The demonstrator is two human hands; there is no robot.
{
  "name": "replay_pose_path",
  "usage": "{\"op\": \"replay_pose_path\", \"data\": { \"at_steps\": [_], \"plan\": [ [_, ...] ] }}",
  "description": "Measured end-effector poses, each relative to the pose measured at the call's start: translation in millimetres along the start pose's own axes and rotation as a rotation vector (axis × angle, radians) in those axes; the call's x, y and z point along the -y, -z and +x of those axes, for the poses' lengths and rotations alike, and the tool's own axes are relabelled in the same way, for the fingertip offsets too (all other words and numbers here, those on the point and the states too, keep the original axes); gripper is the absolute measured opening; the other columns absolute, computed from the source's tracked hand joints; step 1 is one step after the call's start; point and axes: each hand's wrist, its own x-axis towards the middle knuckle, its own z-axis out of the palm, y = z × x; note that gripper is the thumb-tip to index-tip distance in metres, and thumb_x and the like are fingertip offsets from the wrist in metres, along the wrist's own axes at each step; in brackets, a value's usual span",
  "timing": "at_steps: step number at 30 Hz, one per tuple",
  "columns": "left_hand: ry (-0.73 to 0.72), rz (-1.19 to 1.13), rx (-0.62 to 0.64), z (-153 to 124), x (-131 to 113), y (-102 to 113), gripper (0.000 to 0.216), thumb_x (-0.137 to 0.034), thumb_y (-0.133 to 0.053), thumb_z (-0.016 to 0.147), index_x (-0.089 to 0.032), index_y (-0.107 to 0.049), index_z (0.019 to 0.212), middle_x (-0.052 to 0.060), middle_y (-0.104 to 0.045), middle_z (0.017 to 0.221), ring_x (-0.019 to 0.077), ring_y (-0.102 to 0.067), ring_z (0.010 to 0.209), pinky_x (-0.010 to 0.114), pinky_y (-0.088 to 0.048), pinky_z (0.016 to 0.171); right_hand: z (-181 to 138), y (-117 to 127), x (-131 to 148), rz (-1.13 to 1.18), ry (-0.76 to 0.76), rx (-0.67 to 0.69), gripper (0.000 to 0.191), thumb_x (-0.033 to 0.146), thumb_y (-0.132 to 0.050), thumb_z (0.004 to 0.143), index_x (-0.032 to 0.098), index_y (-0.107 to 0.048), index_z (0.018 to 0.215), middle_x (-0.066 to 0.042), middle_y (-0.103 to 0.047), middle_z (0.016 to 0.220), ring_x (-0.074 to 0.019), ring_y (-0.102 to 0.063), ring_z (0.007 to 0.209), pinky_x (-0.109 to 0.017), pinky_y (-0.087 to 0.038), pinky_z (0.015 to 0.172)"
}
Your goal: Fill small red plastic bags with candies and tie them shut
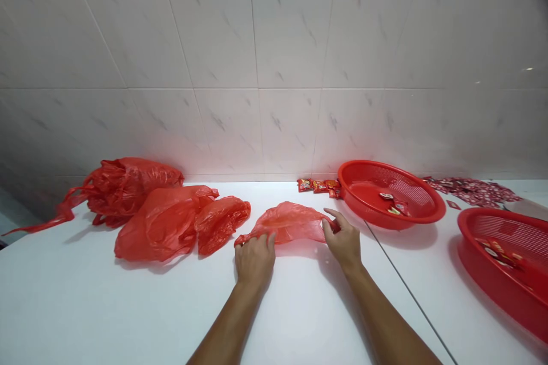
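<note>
— Two hands on one bag, is that right?

— Yes. A thin red plastic bag (287, 222) lies flat on the white counter (128, 308), roughly in the middle, a little in front of the tiled wall (274, 68). The left hand (255, 258) sits on the bag's left end with its fingers curled down, gripping the plastic there. The right hand (343, 239) pinches the bag's right edge between thumb and fingertips.

— What lies around it?

— To the left, three fuller red bags: one (222, 222) just beside the flat bag, a larger one (165, 222) touching that, and a knotted one (128, 182) farthest back near the wall, its handles trailing left.

— And on the right?

— A round red basket (387, 214) stands just beyond the right hand, with a few small packets inside. More small red packets (319, 185) lie against the wall beside it. A second red basket (505, 285) sits at the right edge, also holding a few packets, and a scatter of sachets (471, 191) lies behind it near the wall.
</note>
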Motion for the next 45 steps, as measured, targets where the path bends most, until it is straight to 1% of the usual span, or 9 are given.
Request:
{"op": "replay_pose_path", "data": {
  "at_steps": [5, 11, 15, 17, 20, 26, 33, 39, 45],
  "plan": [
    [0.073, 0.039, 0.021, -1, 2, -2, 0.043, -0.044, -0.05, 0.103, -0.018, -0.069, 0.131, 0.018, -0.072, 0.111, 0.0354, -0.07, 0.095, 0.051, -0.049, 0.092, -2, -8, 2, -0.095, 0.145, 0.003, 0.037, 0.033, -0.054, 0.096, 0.018, -0.074, 0.123, 0.0, -0.063, 0.068, -0.0167, -0.057, 0.059, -0.03, -0.051, 0.065],
    [0.09, 0.037, 0.039, -7, -3, -8, 0.073, -0.042, -0.077, 0.086, -0.017, -0.051, 0.15, 0.02, -0.061, 0.126, 0.0342, -0.068, 0.101, 0.046, -0.05, 0.092, -32, 3, 50, -0.075, 0.624, -0.226, 0.04, 0.01, -0.065, 0.089, 0.025, -0.071, 0.125, -0.013, -0.065, 0.117, -0.0304, -0.063, 0.106, -0.05, -0.055, 0.089],
    [0.076, 0.081, 0.116, -13, -10, -5, 0.07, -0.041, -0.074, 0.087, -0.017, -0.05, 0.149, 0.02, -0.059, 0.126, 0.0326, -0.069, 0.097, 0.043, -0.051, 0.088, -74, 1, 83, 0.335, 0.897, 0.217, 0.059, -0.002, -0.052, 0.084, 0.018, -0.06, 0.14, -0.01, -0.072, 0.103, -0.0234, -0.068, 0.09, -0.04, -0.06, 0.081],
    [0.056, 0.102, 0.155, -15, -13, -4, 0.059, -0.031, -0.065, 0.092, -0.018, -0.051, 0.148, 0.019, -0.059, 0.126, 0.0303, -0.07, 0.094, 0.041, -0.051, 0.085, -84, -13, 83, 0.264, 0.765, 0.384, 0.052, 0.002, -0.049, 0.086, 0.017, -0.064, 0.134, -0.013, -0.074, 0.113, -0.025, -0.071, 0.099, -0.041, -0.062, 0.085],
    [0.027, 0.097, 0.158, -17, -15, -1, 0.051, -0.028, -0.056, 0.094, -0.014, -0.055, 0.143, 0.019, -0.061, 0.117, 0.0309, -0.07, 0.09, 0.042, -0.052, 0.083, -73, -34, 65, -0.013, 0.454, 0.348, 0.035, 0.011, -0.048, 0.09, 0.018, -0.072, 0.115, -0.017, -0.07, 0.13, -0.0313, -0.068, 0.118, -0.047, -0.06, 0.094],
    [-0.06, 0.013, 0.334, -22, -14, 9, 0.119, -0.05, -0.086, 0.06, -0.016, -0.036, 0.163, 0.026, -0.058, 0.135, 0.0443, -0.069, 0.103, 0.051, -0.054, 0.085, -25, -24, 31, -0.277, -0.066, 0.412, 0.024, 0.028, -0.049, 0.101, 0.018, -0.069, 0.093, -0.01, -0.073, 0.082, -0.0286, -0.072, 0.076, -0.039, -0.053, 0.068],
    [-0.194, -0.158, 0.367, -24, -7, 17, 0.113, -0.044, -0.087, 0.059, -0.024, -0.043, 0.162, 0.02, -0.066, 0.131, 0.0428, -0.067, 0.118, 0.05, -0.058, 0.09, -22, -16, 22, -0.345, -0.153, 0.71, 0.028, 0.03, -0.067, 0.083, 0.016, -0.068, 0.108, -0.011, -0.076, 0.101, -0.0289, -0.072, 0.09, -0.036, -0.049, 0.073],
    [-0.353, -0.347, 0.016, -15, -8, 9, 0.03, -0.028, -0.062, 0.096, -0.021, -0.074, 0.123, 0.012, -0.077, 0.118, 0.0311, -0.073, 0.109, 0.048, -0.061, 0.093, -23, -18, 19, -0.438, -0.211, 0.836, 0.089, 0.049, -0.07, 0.083, 0.01, -0.042, 0.159, -0.023, -0.067, 0.137, -0.0397, -0.063, 0.127, -0.048, -0.047, 0.099],
    [-0.732, -0.528, -0.206, -24, -30, -2, 0.043, 0.002, -0.046, 0.091, -0.019, -0.075, 0.115, 0.007, -0.078, 0.108, 0.0228, -0.072, 0.098, 0.039, -0.062, 0.084, -32, -18, 22, -0.435, -0.158, 0.912, 0.108, 0.044, -0.07, 0.082, 0.023, -0.013, 0.172, -0.021, -0.058, 0.15, -0.0419, -0.037, 0.153, -0.063, -0.028, 0.117]
  ]
}}
